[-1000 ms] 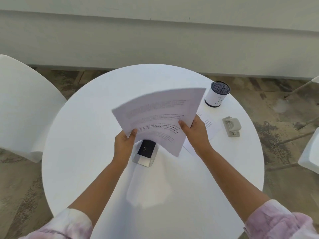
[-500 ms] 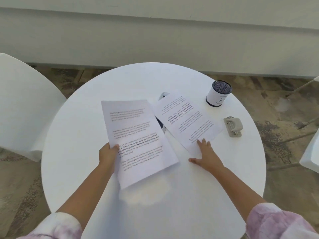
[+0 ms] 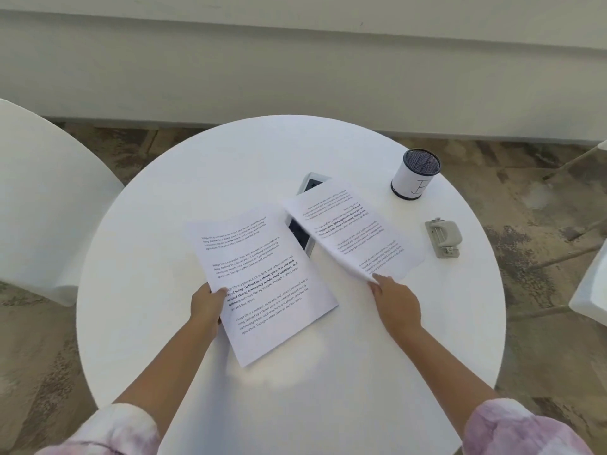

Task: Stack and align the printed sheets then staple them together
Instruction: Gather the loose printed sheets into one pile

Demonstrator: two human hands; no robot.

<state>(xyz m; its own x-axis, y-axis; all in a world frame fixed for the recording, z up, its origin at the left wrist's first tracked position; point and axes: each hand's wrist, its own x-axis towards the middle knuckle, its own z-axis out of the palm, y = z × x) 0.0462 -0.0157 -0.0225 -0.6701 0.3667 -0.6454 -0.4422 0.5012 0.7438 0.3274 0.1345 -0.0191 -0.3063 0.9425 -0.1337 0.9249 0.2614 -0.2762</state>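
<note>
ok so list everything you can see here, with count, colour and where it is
round white table: one, white, centre of view
printed paper sheets: two separate lots, white with black text; the left sheet at table centre, the right sheet beside it, text upside down, near corner lifted
flat white device with a dark face: one, white and black, partly under both lots
cylindrical cup with a dark mesh top: one, white with dark rims, far right of table
small grey metal stapler-like tool: one, grey, right edge of table
white chairs: one at left, part of another at right
left hand: grips the left sheet's edge
right hand: pinches the right sheet's near corner
</note>
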